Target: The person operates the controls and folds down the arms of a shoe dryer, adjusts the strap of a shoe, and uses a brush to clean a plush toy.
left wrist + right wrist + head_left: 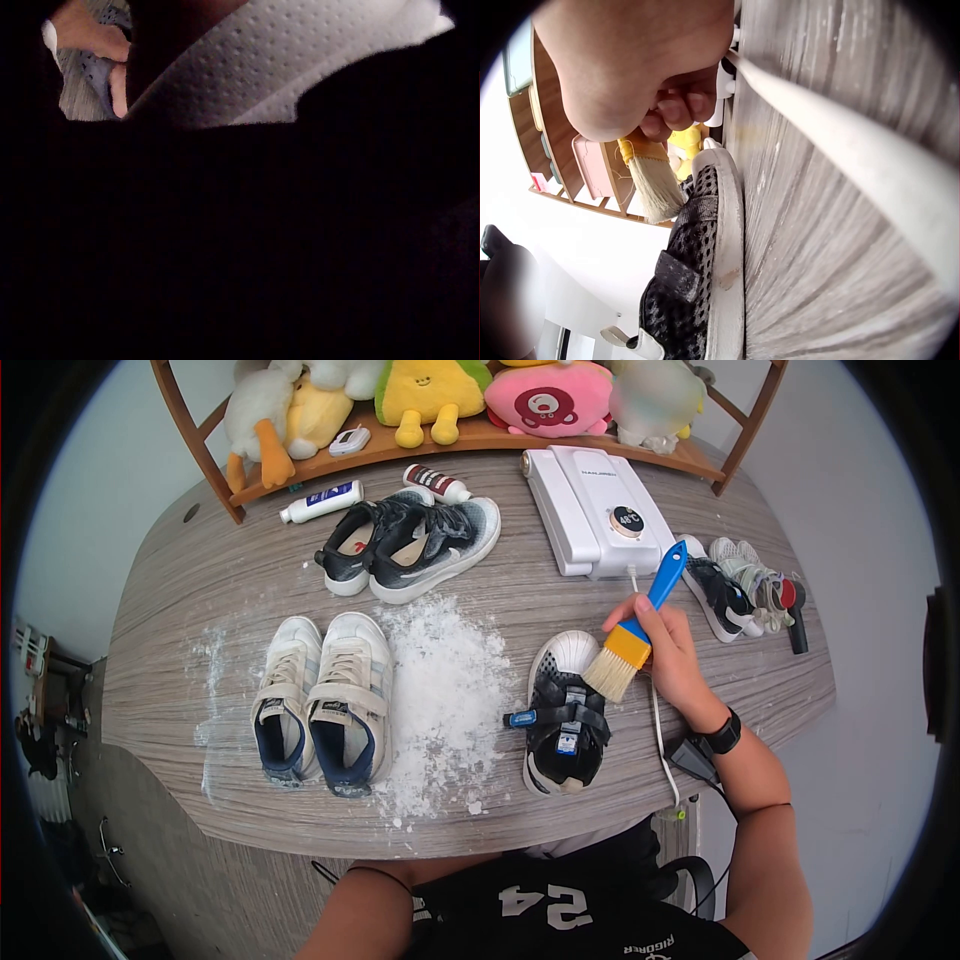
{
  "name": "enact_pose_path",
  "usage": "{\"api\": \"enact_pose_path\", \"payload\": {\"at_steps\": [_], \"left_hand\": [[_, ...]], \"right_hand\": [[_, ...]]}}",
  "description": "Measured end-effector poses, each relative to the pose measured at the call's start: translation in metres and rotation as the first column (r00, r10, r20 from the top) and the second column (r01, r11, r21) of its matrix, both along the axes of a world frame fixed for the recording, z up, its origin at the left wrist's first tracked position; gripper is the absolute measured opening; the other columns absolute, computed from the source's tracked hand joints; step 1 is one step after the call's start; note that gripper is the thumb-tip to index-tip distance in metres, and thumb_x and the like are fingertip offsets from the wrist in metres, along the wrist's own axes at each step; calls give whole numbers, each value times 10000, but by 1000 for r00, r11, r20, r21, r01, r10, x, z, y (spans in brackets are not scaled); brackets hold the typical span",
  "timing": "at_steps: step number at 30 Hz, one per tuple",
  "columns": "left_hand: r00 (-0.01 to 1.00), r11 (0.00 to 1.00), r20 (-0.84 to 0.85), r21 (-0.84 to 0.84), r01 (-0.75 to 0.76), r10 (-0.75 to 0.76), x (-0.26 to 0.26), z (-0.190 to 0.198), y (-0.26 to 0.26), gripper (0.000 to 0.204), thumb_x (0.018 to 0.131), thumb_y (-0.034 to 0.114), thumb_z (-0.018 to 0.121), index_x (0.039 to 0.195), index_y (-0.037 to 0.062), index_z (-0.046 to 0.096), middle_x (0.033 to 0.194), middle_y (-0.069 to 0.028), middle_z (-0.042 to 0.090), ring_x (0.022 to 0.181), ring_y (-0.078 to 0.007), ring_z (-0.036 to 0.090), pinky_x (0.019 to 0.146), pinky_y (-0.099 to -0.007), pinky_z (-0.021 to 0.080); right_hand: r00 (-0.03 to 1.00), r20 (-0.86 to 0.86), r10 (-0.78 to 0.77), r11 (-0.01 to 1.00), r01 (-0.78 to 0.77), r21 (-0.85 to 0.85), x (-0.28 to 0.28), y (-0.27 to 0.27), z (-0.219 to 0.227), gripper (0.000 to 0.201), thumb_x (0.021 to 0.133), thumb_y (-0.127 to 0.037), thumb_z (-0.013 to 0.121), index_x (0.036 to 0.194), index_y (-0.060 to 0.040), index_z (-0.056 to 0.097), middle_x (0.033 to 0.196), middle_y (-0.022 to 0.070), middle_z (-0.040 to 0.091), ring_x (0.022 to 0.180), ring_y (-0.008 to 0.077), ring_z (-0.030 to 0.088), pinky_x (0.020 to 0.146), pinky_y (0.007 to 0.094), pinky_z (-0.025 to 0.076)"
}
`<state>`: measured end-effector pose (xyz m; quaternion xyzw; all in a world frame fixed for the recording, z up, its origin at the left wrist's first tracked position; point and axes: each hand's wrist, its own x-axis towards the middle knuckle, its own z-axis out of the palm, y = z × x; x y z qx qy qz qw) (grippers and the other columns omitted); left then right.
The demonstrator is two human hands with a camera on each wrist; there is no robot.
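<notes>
My right hand (672, 655) grips a paintbrush (612, 674) with a blue handle, a yellow band and pale bristles. The bristles lie against the toe area of a black and white child's sneaker (545, 695) on the table. Its strap is spread out to the left side. From the right wrist view, curled fingers (673, 111) show above the brush (656, 186), whose bristle ends meet the mesh upper of the shoe (694, 262). My left forearm (365, 910) drops below the table edge, and the left hand is hidden. White dotted fabric (247, 60) fills the top of the left wrist view.
White powder (445, 700) is spread across the table, beside a pair of cream sneakers (350, 680). Farther back are grey-black sneakers (450, 550), two bottles (325, 502) and a white device (600, 510) with a cord (660, 740). Small shoes (720, 595) stand at right; plush toys (430, 400) line a shelf.
</notes>
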<state>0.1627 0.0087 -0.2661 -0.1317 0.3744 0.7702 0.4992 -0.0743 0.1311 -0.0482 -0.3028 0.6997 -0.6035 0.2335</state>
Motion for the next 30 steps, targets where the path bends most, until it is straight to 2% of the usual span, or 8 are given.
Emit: {"api": "enact_pose_path", "payload": {"at_steps": [14, 25, 30], "left_hand": [[990, 992, 133, 108, -70, 55, 1, 0, 5, 389, 1054, 254, 531, 1313, -23, 619, 1264, -283, 686, 1218, -386, 669, 1024, -503, 520], [968, 975, 239, 181, -127, 82, 2, 0, 9, 403, 1057, 260, 528, 1330, -24, 612, 1279, -281, 683, 1230, -381, 663, 1036, -499, 513], [954, 964, 283, 214, -158, 94, 2, -1, 10, 409, 1058, 262, 526, 1338, -24, 609, 1286, -280, 681, 1235, -379, 660, 1041, -497, 510]], "right_hand": [[1000, 0, 10, 1000, -10, 16, 0, 3, 2, 538, 1169, -435, 447, 1046, -3, 742, 861, 29, 709, 724, 59, 648, 626, 216, 498], [999, -37, -6, 1000, 6, 12, 0, 2, 0, 538, 1168, -440, 447, 1038, -16, 753, 833, -1, 693, 671, 34, 580, 577, 213, 429], [999, -39, -16, 1000, 16, -10, -4, 3, -2, 539, 1166, -440, 447, 1035, -17, 753, 832, 0, 694, 674, 36, 588, 579, 210, 431]]}}
